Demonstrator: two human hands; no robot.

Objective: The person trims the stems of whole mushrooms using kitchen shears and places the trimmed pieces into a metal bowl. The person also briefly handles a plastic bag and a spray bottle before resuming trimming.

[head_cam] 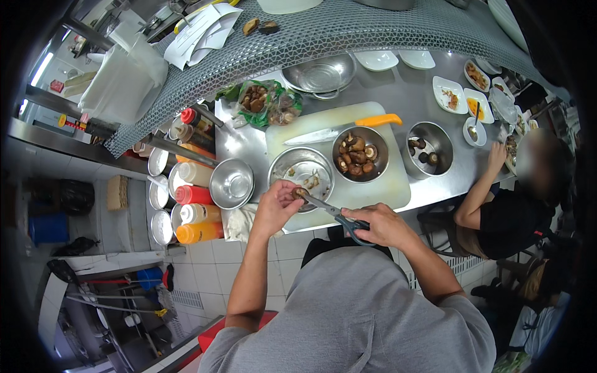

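Observation:
Between the fingertips of my left hand (276, 205) is a brown mushroom (300, 192), held over the near rim of a shallow steel bowl (271, 175) with stem trimmings inside. My right hand (380, 225) grips dark-handled scissors (347, 222), whose blades reach left to the mushroom. To the right of that bowl, a deeper steel bowl (385, 163) holds several brown mushrooms (357, 151). Farther right stands a steel pot (440, 164) with several darker mushrooms (423, 151) at its bottom. A knife (378, 120) with an orange handle lies across the far part of the cutting board (396, 196).
Squeeze bottles (199, 213) and a steel bowl (232, 183) line the left side. Bagged mushrooms (254, 99) and a steel pan (319, 74) lie beyond the board, under a mesh-covered shelf (317, 30). At right, a seated person (508, 219) reaches toward white dishes (450, 95).

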